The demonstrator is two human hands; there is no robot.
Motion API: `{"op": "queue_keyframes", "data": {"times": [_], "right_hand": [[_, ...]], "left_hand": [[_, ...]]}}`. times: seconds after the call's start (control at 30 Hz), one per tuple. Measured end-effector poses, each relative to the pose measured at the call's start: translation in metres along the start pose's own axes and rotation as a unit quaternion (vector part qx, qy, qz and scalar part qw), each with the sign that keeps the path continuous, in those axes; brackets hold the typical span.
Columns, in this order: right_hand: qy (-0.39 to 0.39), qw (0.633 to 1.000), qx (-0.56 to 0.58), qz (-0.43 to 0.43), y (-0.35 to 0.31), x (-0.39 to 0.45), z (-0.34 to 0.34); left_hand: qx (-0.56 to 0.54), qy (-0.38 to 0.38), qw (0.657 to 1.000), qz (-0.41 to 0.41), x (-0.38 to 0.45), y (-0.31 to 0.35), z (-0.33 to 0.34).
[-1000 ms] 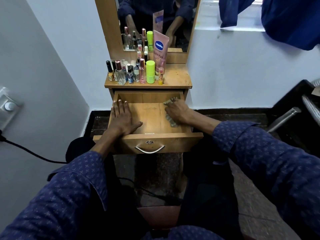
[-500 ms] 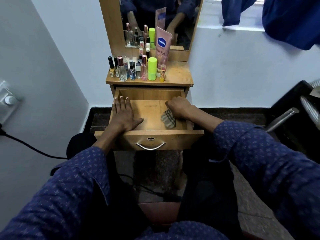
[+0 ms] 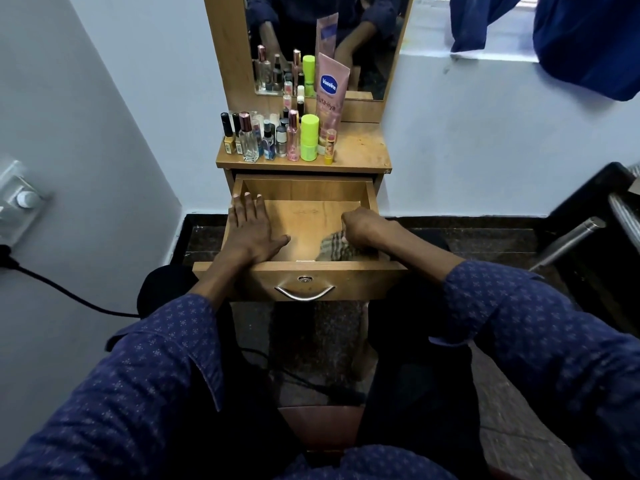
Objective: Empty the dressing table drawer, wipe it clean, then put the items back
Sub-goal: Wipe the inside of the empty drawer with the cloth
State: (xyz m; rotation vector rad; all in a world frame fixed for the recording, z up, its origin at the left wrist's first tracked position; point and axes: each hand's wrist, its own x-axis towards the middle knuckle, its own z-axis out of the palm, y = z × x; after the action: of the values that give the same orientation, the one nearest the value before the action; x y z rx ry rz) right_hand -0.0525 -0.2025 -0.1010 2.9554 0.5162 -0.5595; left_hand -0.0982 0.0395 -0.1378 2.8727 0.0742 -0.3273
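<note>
In the drawer, the flat left hand steadies its left side while the right hand grips the cloth near its front wall, wiping.

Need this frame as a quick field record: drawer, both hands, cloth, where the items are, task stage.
drawer: pulled open, nothing inside but the hands and the cloth
left hand: flat on the drawer floor at the left side, fingers straight
right hand: gripping the cloth, front right of the drawer
cloth: checked, bunched against the drawer floor near the front wall
bottles: standing on the table top, left half
pink tube: upright against the mirror
stage: wiping; items not yet put back
</note>
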Motion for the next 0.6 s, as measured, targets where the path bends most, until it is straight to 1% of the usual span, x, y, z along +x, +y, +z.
{"op": "queue_keyframes", "data": {"times": [0.1,0.13,0.23,0.4,0.53,0.6], "right_hand": [[0.106,0.993,-0.011,-0.041,0.01,0.006,0.0],[0.122,0.991,-0.017,-0.05,0.011,0.006,0.002],[0.104,0.993,-0.048,-0.042,0.001,0.004,0.012],[0.018,0.999,-0.035,-0.01,-0.011,0.001,0.024],[0.017,0.999,0.002,0.033,-0.015,0.005,0.016],[0.045,0.998,0.023,0.042,-0.015,0.011,0.012]], "left_hand": [[0.0,-0.001,1.0,0.002,0.0,0.0,0.0],[0.0,-0.002,1.0,0.003,0.0,0.001,0.0],[0.008,0.002,1.0,0.0,0.0,0.001,-0.001],[0.01,-0.002,1.0,-0.004,0.0,0.002,-0.001],[0.009,-0.002,1.0,0.003,0.0,0.001,0.0],[0.011,-0.003,1.0,0.003,0.0,0.001,0.0]]}}
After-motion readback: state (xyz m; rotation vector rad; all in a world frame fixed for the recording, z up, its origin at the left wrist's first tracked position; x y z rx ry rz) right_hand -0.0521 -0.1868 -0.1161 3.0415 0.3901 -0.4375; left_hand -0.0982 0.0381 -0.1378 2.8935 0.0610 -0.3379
